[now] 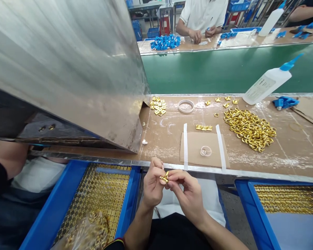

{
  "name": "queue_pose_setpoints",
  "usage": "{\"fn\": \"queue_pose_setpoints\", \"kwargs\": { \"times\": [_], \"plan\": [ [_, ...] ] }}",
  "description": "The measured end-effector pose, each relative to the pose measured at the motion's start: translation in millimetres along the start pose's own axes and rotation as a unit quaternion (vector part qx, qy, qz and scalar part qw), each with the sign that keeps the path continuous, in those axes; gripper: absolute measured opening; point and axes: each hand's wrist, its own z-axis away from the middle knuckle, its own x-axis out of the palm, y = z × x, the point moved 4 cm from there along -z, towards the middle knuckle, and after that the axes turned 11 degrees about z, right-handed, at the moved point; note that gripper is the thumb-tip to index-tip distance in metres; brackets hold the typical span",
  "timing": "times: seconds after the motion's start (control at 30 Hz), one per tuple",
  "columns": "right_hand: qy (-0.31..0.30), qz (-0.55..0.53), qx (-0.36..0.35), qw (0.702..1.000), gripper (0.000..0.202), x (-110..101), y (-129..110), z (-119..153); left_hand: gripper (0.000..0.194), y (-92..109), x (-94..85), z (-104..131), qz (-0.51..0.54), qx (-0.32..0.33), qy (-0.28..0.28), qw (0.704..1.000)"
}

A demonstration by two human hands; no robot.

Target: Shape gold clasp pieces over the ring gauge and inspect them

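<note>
My left hand (153, 185) is closed, its thumb and fingertips pinching a small gold metal fitting (164, 179) just in front of the table edge. From the other side, the fingertips of my right hand (188, 190) grip the same fitting; fingers cover part of it. Beyond my hands, a clear round dish (206, 151) rests on a cardboard pad (198, 160) held down by two strips of white tape. A short row of square gold pieces (203, 127) lies behind the pad. To the right is a heap of gold rings (250, 130).
A large metal housing (88, 76) stands at left. Blue trays (129, 194) of gold parts flank me, one with a plastic bag (86, 229). A white bottle (267, 85) leans at back right, near a tape roll (186, 106). Across the green belt (198, 71) sits a person (203, 17).
</note>
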Motion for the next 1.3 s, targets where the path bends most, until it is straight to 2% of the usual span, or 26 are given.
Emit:
{"fn": "queue_pose_setpoints", "kwargs": {
  "times": [0.07,0.13,0.3,0.43,0.6,0.77,1.0,1.13,1.3],
  "plan": [
    [-0.003,-0.039,0.043,0.998,0.015,-3,4,2,0.017,7,-1.0,-2,-0.104,0.064,-0.028,0.992],
    [-0.006,-0.056,0.06,0.997,0.017,-6,6,4,0.015,13,-0.7,-4,-0.17,0.102,-0.049,0.979],
    [-0.017,-0.091,0.073,0.993,0.021,-11,5,3,0.012,22,1.3,-8,-0.24,0.134,-0.072,0.959],
    [-0.025,-0.113,0.078,0.99,0.021,-12,4,0,0.005,26,3.3,-9,-0.247,0.153,-0.093,0.952],
    [-0.043,-0.125,0.082,0.988,0.02,-12,6,-2,0.02,31,5.9,-11,-0.264,0.179,-0.098,0.943],
    [-0.039,-0.132,0.093,0.986,0.016,-13,10,-1,0.027,34,6.3,-13,-0.266,0.169,-0.099,0.944],
    [-0.05,-0.107,0.098,0.988,0.02,-14,8,-3,0.015,35,7.0,-14,-0.271,0.157,-0.11,0.943],
    [-0.061,-0.082,0.098,0.99,0.024,-14,9,-3,0.009,34,5.9,-14,-0.274,0.154,-0.098,0.944],
    [-0.059,-0.086,0.074,0.992,0.023,-16,6,-7,0.006,31,3.3,-9,-0.221,0.137,-0.076,0.963]
  ]
}}
